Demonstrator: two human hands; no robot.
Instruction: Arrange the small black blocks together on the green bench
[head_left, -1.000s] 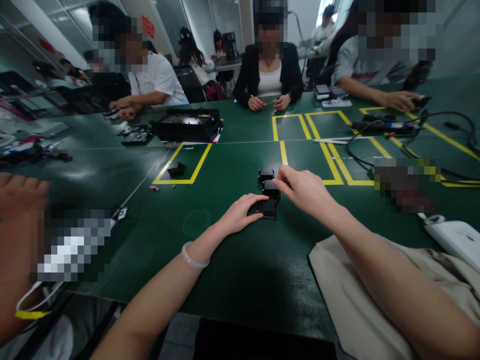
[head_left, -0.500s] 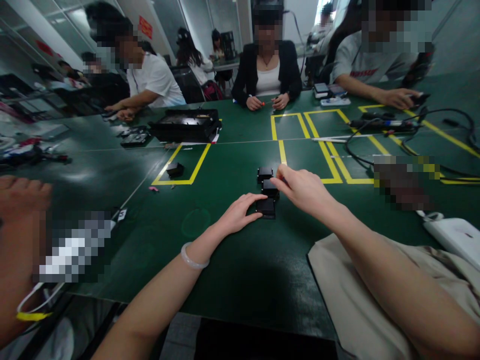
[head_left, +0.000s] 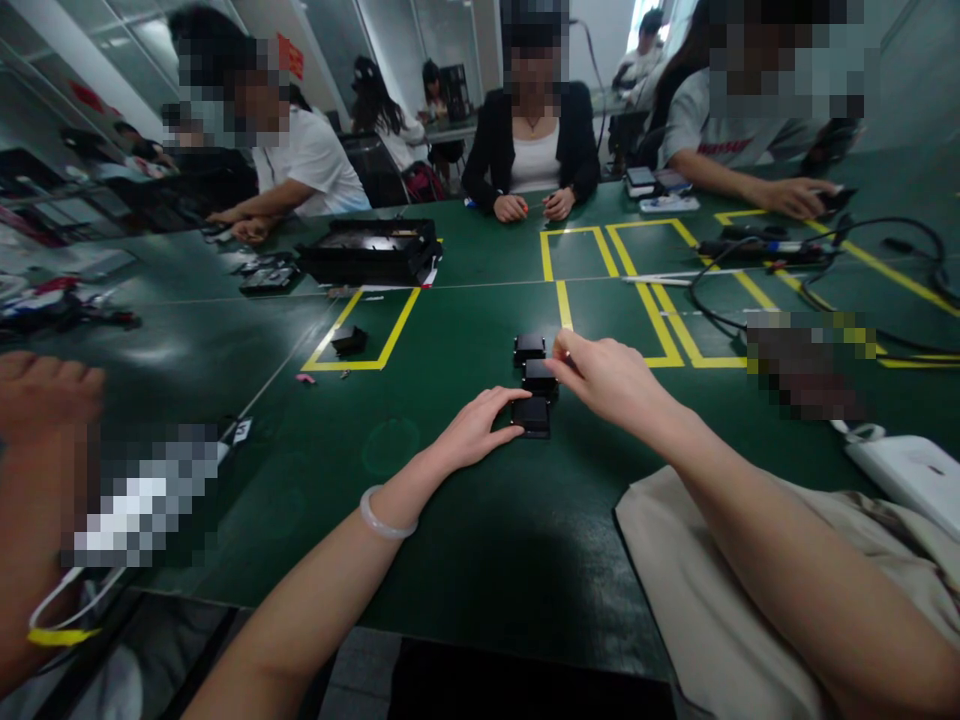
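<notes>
Three small black box-shaped parts stand in a row running away from me on the green table. My left hand point(head_left: 480, 428) holds the nearest black part point(head_left: 531, 413) from the left, its thumb at the near edge and fingertips at the far edge. The middle black part point(head_left: 539, 375) lies just beyond. At its right side is my right hand point(head_left: 604, 372), with fingers curled into a pinch; what they hold, if anything, is hidden. The farthest black part point(head_left: 529, 347) sits to the left of the right fingertips, and neither hand visibly grips it.
Another small black part point(head_left: 349, 340) lies inside a yellow tape outline at left. A long black tray point(head_left: 371, 252) stands behind it. Cables point(head_left: 709, 310) and a white power bank-like box point(head_left: 911, 480) are at right. Co-workers sit around the table; a neighbour's arm point(head_left: 37, 500) is at left.
My right hand has shifted very slightly to the right at the middle black part. My left hand and the three parts keep their places.
</notes>
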